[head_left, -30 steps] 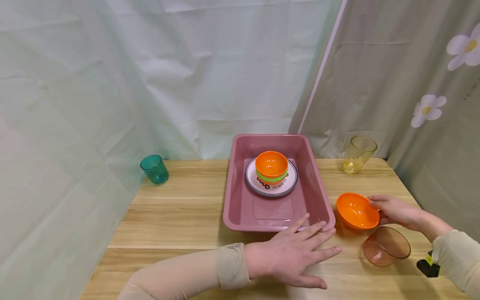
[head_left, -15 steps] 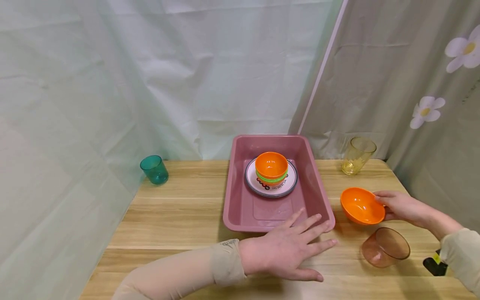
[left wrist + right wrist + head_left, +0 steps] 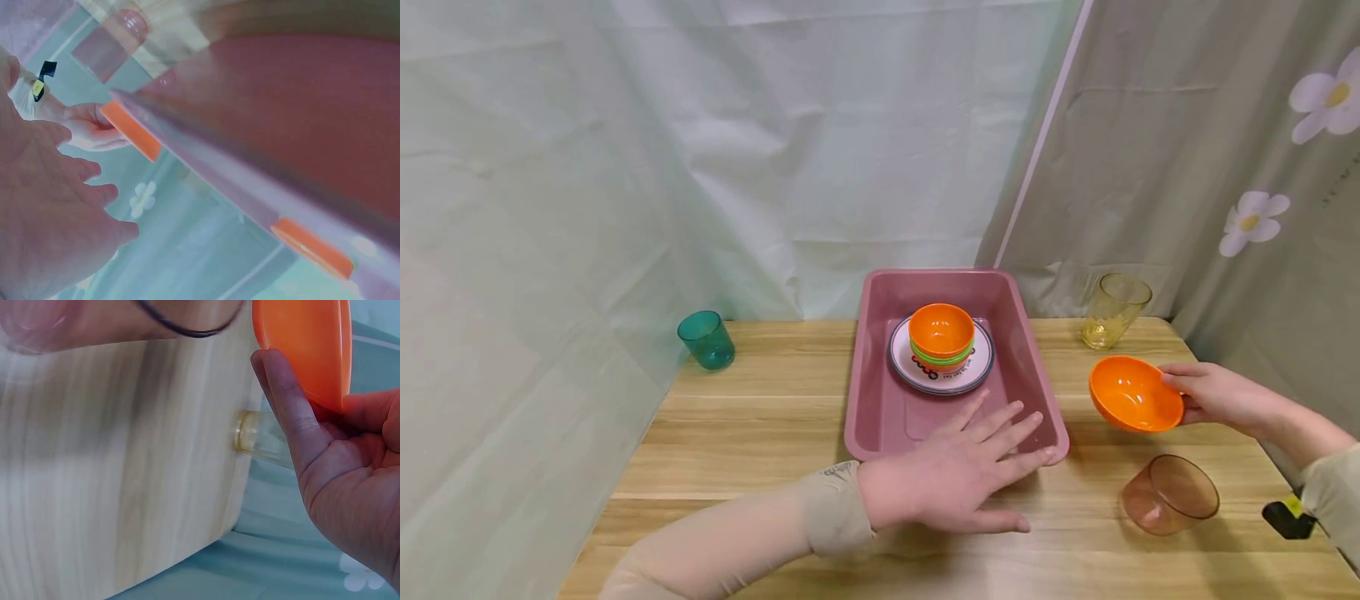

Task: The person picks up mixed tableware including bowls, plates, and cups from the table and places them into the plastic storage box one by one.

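My right hand (image 3: 1221, 400) grips an orange bowl (image 3: 1135, 396) by its right rim and holds it over the table, right of a pink basin (image 3: 1033, 358). In the right wrist view the fingers lie under the tilted bowl (image 3: 306, 350), with the thumb at its rim. My left hand (image 3: 962, 475) stretches over the basin's near edge, palm down, fingers spread and holding nothing. Inside the basin, a stack of orange and green bowls (image 3: 942, 329) sits on white plates (image 3: 904, 369) with a dark rim.
A clear brown cup (image 3: 1168, 496) stands on the table in front of the held bowl. Behind the bowl is a yellow glass (image 3: 1112, 312), near the back right corner. A teal cup (image 3: 707, 340) stands at the back left. Curtains (image 3: 850, 150) enclose the table.
My right hand has lifted the orange bowl and moved it right and away from me. My left hand has shifted left and slightly forward, still spread. The stack and cups stay put.
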Demonstrator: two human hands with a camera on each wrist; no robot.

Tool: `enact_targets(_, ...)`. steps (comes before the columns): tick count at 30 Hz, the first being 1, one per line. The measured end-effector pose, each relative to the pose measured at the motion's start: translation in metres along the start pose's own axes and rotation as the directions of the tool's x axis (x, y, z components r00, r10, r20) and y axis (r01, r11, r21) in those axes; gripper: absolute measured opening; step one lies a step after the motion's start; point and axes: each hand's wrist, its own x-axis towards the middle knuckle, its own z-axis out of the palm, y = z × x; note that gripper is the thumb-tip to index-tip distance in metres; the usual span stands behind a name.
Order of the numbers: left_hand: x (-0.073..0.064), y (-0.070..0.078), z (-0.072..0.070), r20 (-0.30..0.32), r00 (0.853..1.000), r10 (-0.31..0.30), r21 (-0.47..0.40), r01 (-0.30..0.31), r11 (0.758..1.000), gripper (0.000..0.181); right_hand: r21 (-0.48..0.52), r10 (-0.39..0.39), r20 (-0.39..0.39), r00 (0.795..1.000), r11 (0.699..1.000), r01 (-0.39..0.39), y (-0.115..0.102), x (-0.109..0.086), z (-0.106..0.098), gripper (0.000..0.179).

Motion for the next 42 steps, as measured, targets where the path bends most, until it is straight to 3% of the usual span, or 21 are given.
enact_targets(17, -0.012, -0.03, -0.012, -0.055, 0.998, -0.041, 0.016, 0.042, 0.999, 0.081, -0.046, -0.032, -0.038, 0.999, 0.999, 0.03, -0.042, -0.004, 0.004, 0.055)
enact_targets(31, -0.022, -0.061, -0.012, -0.003, 0.99, -0.139, -0.05, 0.139, 0.989, 0.081, -0.05, -0.048, -0.031, 0.998, 0.998, 0.046, -0.074, 0.007, 0.032, 0.051)
enact_targets(42, -0.039, -0.089, -0.009, 0.034, 0.97, -0.241, -0.091, 0.243, 0.966, 0.08, -0.033, -0.046, -0.04, 0.998, 0.998, 0.045, -0.094, 0.019, 0.054, 0.052)
